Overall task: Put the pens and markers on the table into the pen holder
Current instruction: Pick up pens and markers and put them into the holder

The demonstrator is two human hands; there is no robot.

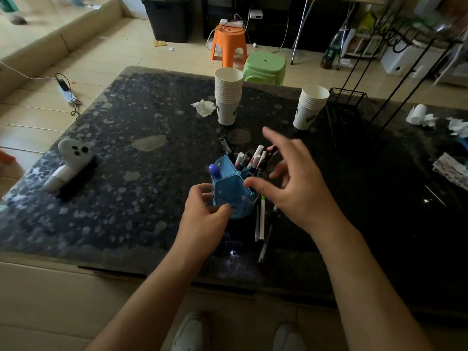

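A blue pen holder (234,192) stands just below the centre of the frame on a dark speckled table (126,173). Several pens and markers (250,160) stick up from its far compartments, and one with a rounded purple cap (215,171) stands in the compartment at its left. The left hand (202,219) wraps the holder's near left side, fingers and thumb clasped on its wall. The right hand (296,183) hovers at the holder's right, fingers spread and empty, thumb tip close over the rim. Below the right hand, a few loose pens (262,224) lie on the table just right of the holder. Two stacks of paper cups (228,95) stand farther up the frame.
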